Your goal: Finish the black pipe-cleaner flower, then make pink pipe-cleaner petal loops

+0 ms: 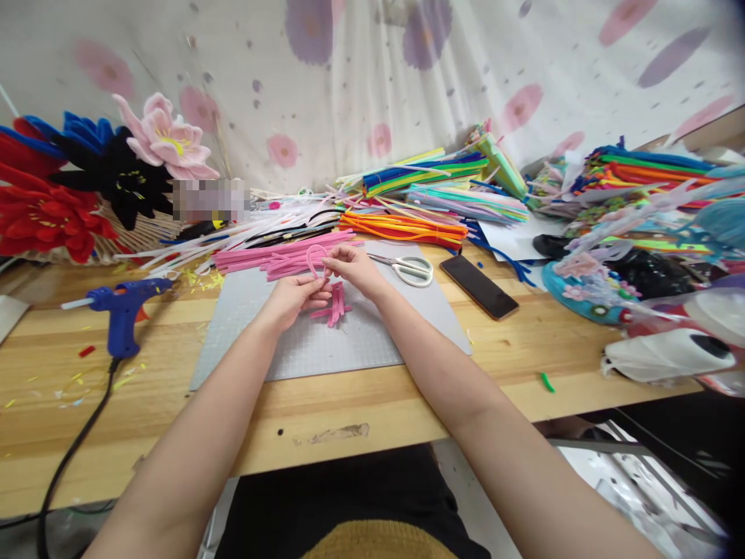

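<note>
My left hand (296, 298) and my right hand (352, 268) meet over a grey cutting mat (303, 349), both pinching one pink pipe cleaner (315, 262) bent into a loop above my fingers. Just below the hands, a small bunch of folded pink pipe cleaner pieces (334, 305) lies on the mat. A pile of straight pink pipe cleaners (273, 257) rests along the mat's far edge, right behind my hands.
Scissors (410, 269) and a dark phone (478, 286) lie right of my hands. A blue glue gun (122, 309) stands at left, cord trailing off the wooden table (372, 404). Stacks of coloured pipe cleaners (431, 194) and finished pipe-cleaner flowers (116, 171) crowd the back.
</note>
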A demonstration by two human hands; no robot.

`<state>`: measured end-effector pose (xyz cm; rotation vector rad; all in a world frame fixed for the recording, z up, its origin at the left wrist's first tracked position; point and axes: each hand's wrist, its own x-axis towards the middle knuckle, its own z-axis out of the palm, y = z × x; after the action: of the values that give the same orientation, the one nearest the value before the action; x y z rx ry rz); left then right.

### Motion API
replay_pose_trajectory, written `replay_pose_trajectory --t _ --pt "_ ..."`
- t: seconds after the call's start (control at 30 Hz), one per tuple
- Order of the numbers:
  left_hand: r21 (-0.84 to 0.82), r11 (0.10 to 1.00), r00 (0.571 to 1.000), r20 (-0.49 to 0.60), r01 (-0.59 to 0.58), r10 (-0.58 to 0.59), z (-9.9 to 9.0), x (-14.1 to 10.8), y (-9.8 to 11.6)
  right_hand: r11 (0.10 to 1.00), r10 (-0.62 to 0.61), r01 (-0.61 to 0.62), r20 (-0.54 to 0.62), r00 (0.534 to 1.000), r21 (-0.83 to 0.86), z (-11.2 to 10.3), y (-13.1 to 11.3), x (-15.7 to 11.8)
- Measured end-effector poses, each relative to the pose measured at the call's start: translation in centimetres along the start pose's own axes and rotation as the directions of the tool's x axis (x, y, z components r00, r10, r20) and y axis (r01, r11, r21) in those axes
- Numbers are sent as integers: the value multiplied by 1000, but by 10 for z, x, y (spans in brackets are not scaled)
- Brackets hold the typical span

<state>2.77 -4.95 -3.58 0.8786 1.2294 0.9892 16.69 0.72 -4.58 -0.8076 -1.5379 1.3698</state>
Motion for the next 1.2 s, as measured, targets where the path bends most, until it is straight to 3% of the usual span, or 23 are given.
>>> replay_pose_trajectory --t 0.2,0.33,0.47,0.67,0.87,1.03,1.2 --pt "175 980 994 -32 -94 101 2 5 -9 992 75 -74 -1 997 102 -2 7 1" --pt "296 940 983 -7 -172 182 4 7 -13 956 137 -145 46 989 256 -8 8 -2" --pt "283 953 994 50 -109 99 4 2 -8 885 205 -228 101 974 405 -17 2 -3" --pt "153 987 968 252 -41 1 0 -2 -3 886 203 -256 173 964 387 -21 10 1" --pt "55 998 952 303 27 -43 0 0 -2 854 200 -300 263 944 425 -18 13 -2" --pt "74 996 952 300 40 -60 1 -1 -4 823 204 -290 223 953 489 -19 13 0" --pt "125 992 956 290 3 -40 4 -3 -7 744 307 -355 182 934 567 -18 17 3"
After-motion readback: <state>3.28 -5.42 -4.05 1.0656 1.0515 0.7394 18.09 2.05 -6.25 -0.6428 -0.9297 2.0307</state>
